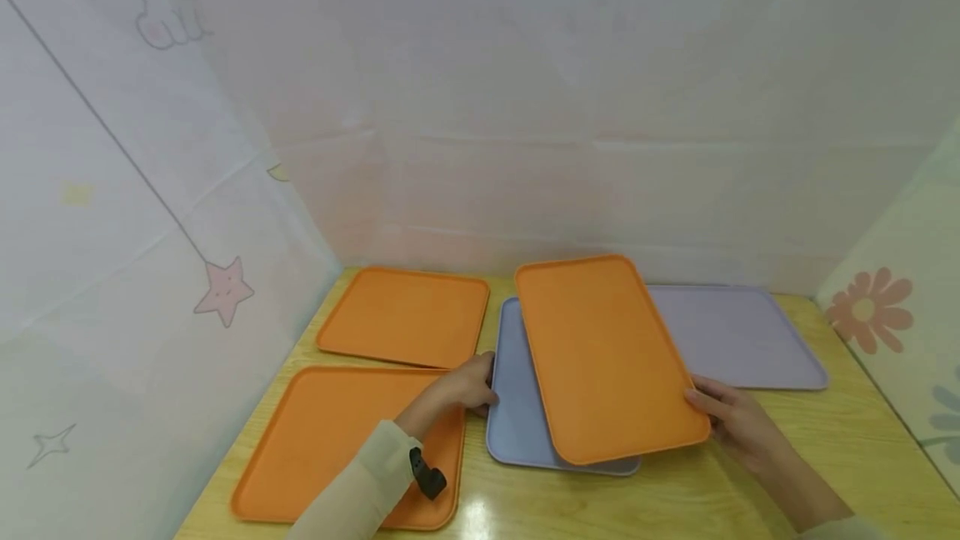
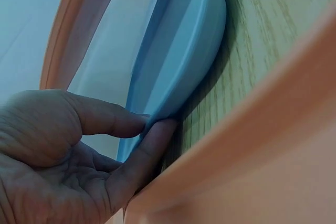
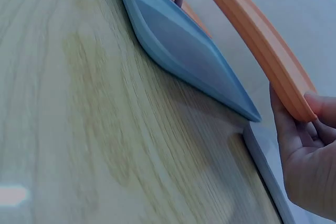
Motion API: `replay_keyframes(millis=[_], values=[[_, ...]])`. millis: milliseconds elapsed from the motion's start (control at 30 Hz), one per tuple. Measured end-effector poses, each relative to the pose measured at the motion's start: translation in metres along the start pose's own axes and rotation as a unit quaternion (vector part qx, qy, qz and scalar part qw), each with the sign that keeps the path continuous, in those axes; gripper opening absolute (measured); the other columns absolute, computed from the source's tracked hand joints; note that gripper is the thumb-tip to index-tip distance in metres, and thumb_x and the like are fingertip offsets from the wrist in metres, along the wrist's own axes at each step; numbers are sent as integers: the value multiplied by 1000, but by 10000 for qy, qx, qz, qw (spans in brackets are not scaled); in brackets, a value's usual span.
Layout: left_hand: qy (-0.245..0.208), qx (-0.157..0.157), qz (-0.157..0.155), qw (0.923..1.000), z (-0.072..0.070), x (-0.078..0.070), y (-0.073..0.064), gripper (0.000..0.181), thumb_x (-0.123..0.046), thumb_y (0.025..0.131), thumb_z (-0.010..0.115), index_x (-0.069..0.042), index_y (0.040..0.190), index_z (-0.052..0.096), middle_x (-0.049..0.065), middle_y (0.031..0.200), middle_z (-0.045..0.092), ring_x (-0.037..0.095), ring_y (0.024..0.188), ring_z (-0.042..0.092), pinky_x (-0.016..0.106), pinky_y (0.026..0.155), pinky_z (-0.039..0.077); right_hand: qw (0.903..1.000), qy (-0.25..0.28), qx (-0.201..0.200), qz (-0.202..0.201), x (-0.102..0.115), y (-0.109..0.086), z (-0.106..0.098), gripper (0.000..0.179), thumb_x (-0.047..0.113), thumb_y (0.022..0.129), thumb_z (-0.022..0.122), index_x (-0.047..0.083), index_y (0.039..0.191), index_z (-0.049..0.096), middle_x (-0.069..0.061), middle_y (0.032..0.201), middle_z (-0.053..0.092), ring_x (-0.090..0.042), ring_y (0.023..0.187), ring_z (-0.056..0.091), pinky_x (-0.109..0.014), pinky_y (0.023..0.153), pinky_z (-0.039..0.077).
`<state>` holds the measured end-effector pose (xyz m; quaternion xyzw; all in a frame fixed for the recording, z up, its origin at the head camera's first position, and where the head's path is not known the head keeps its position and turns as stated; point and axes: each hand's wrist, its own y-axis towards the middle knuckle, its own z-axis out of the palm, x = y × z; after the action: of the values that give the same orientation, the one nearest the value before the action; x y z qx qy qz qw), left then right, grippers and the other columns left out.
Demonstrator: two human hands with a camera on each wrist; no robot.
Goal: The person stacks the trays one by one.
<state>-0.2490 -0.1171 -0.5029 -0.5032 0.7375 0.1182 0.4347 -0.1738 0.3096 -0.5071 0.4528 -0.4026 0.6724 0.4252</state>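
Note:
My left hand pinches the left rim of a blue rectangular tray. In the left wrist view that rim sits between thumb and fingertip. My right hand grips an orange tray by its right edge near the close corner, thumb on top and fingers underneath. Raised and tilted, this orange tray overlaps much of the blue one in the head view. The right wrist view shows a gap between the orange tray and the blue tray below it.
Two more orange trays lie on the left of the wooden table, one at the back and one in front under my left forearm. A lavender tray lies at the back right. Printed cloth walls enclose the table.

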Motion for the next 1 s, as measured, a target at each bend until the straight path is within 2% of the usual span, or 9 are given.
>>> replay_keyframes(millis=[133,233,333,467,600,667,767,867,1000], values=[[-28,-16,-21,10000,1,1,0,56,15,82,67,15,133,43,21,105,62,25,75,69,39,59,61,10000,-17,-42,55,-4,0,11,32,10,107,49,33,114,70,1,111,75,-10,86,71,-18,61,53],[-67,4,22,10000,1,1,0,58,14,83,67,15,135,42,23,107,62,28,78,69,39,60,61,9994,-52,-304,167,-7,1,18,28,13,106,52,34,113,69,2,109,75,-9,84,71,-18,59,51],[-287,112,94,9995,-1,1,-2,59,12,85,67,16,137,39,25,110,62,31,82,70,39,61,61,9973,50,-686,271,-11,2,25,23,13,105,55,30,114,68,4,107,75,-10,88,71,-20,66,55],[-629,276,3,9976,-6,0,-5,66,4,92,66,15,147,30,26,112,64,31,82,72,40,64,62,9937,157,-1066,303,-16,6,34,19,11,104,56,22,116,66,6,103,74,-10,93,71,-25,77,59],[-623,-90,27,9980,-15,-6,-8,72,-8,97,64,13,153,24,22,109,64,24,75,68,37,66,58,9908,149,-1304,325,-18,7,44,24,10,103,58,14,126,62,6,102,73,-9,93,70,-25,77,59],[-698,-383,85,9968,-19,-10,-9,66,-14,101,60,10,154,28,21,111,62,26,77,65,38,67,56,9898,164,-1375,341,-18,6,49,28,11,103,59,11,131,60,6,102,74,-9,93,70,-25,77,59],[-1361,-614,201,9886,-21,-15,-8,54,-19,107,51,6,152,35,27,119,59,38,89,68,47,76,59,9882,204,-1480,349,-16,6,56,29,12,103,59,11,131,59,7,101,73,-9,92,70,-25,76,59],[-1959,-749,281,9773,-19,-18,-5,52,-23,108,48,3,152,37,26,125,56,42,104,67,54,87,58,9871,270,-1538,349,-15,6,63,26,11,103,59,12,129,59,7,100,73,-8,91,70,-25,76,59],[-2578,-936,292,9612,-16,-21,0,57,-26,108,49,0,155,31,23,128,54,37,108,65,56,93,55,9857,291,-1631,323,-16,8,70,30,11,103,59,10,133,56,7,99,74,-8,90,70,-24,74,59]])
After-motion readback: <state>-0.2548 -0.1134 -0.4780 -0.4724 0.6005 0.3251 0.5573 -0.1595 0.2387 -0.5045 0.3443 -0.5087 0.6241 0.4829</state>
